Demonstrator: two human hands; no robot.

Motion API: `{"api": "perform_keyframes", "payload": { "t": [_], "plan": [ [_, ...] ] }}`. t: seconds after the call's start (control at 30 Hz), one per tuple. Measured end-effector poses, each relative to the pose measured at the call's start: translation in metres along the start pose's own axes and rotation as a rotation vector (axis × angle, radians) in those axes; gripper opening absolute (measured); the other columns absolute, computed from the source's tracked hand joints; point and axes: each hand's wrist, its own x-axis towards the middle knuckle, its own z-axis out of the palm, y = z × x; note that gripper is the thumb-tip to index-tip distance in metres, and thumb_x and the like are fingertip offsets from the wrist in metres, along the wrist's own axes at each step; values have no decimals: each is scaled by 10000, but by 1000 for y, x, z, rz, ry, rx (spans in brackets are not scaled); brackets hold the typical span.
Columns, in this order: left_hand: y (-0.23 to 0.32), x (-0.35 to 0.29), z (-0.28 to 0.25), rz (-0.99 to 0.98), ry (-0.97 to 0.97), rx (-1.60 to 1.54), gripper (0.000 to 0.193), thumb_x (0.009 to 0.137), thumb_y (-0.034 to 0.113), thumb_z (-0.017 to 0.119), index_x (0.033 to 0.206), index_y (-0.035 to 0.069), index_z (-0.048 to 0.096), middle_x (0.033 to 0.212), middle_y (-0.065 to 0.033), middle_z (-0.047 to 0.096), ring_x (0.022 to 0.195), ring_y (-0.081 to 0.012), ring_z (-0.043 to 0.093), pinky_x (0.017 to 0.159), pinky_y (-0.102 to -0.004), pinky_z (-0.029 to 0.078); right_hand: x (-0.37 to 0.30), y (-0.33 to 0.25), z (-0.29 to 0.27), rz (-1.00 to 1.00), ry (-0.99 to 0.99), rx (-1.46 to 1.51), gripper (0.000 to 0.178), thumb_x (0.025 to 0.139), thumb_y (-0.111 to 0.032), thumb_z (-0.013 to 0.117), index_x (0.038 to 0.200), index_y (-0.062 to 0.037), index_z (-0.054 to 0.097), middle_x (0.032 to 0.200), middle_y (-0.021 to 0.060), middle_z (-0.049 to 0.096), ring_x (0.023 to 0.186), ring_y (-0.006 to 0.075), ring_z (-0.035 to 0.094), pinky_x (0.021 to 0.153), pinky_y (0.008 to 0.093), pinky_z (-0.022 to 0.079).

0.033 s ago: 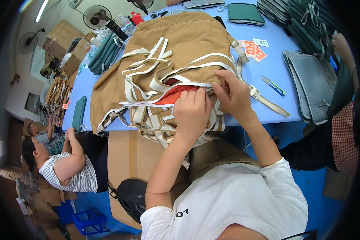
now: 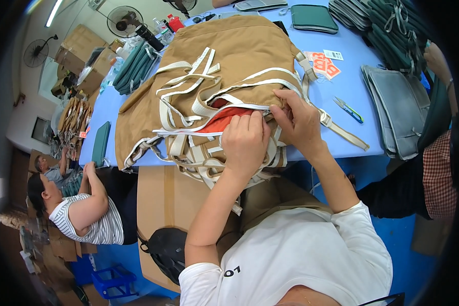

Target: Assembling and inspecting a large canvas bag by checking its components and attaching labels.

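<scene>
- Head view is up on my feed, and one tan bag (image 2: 229, 38) fills the middle, lying on a light-blue table (image 2: 354, 61).
- Two bare hands at work on it! I count one zip (image 2: 188, 133) parted near the bag's lower edge, with red lining (image 2: 222, 122) showing through.
- Left hand (image 2: 246, 137): fingers curled over at the opening, narrow; what they grip is hidden, so I can't tell.
- Right hand (image 2: 298, 118): thumb and forefinger pinching the bag's fabric at the opening's right end, just beside the left.
- Pale straps (image 2: 204, 108) tangle across the bag, too many for me to count; two pale buckles (image 2: 325, 118) sit along its right side.
- Right of the bag: one pair of snips (image 2: 348, 109), one white tag (image 2: 333, 54) and some orange tags, overlapping.
- Beyond the bag, to the right: one green pouch (image 2: 314, 19) lying alone.
- Left of the bag: one slim green pouch (image 2: 101, 144), and one person in stripes (image 2: 89, 219), hands together.
</scene>
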Motion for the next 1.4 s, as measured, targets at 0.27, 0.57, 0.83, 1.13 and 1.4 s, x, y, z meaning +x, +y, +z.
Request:
{"api": "perform_keyframes", "payload": {
  "t": [0.27, 0.57, 0.83, 1.13, 1.4],
  "plan": [
    [-1, 4, -2, -36, 66, -93, 142, 694, 79, 661, 803, 25, 590, 702, -97, 554, 657, -272, 517, 594, -358, 429, 1, -4, 1, 101, -26, 28, 243, 790, -164, 624, 986, -37, 554, 622, 77, 523, 496, 172, 517, 469, 272, 416],
    [-78, -36, -40, -186, 51, 102, 97, 709, 89, 644, 760, 42, 577, 707, -102, 545, 700, -274, 521, 606, -376, 427, 19, 46, -13, 319, 144, 361, 175, 895, -168, 506, 997, -48, 584, 706, -50, 469, 606, 19, 375, 518, 168, 307],
    [-165, -99, -82, -606, 50, 207, 98, 741, 118, 640, 755, 30, 601, 724, -106, 576, 716, -286, 535, 638, -376, 426, 27, 56, -24, 399, 110, 372, 253, 914, -233, 475, 1049, -44, 574, 653, -38, 460, 542, 25, 370, 470, 167, 284],
    [-187, -99, -82, -634, 111, 133, 228, 737, 71, 629, 964, 54, 625, 877, -112, 596, 826, -286, 539, 731, -361, 430, 20, 57, -34, 446, -52, 340, 302, 917, -217, 465, 1157, -39, 511, 700, -4, 506, 557, 39, 439, 499, 166, 362],
    [-139, -29, -79, -547, 172, -104, 359, 794, 220, 618, 1049, -26, 563, 964, -153, 588, 912, -314, 541, 813, -363, 416, 9, 49, -48, 519, -233, 321, 311, 907, -171, 469, 1207, -93, 449, 774, 19, 519, 647, 67, 521, 559, 190, 412]
  ]
}}
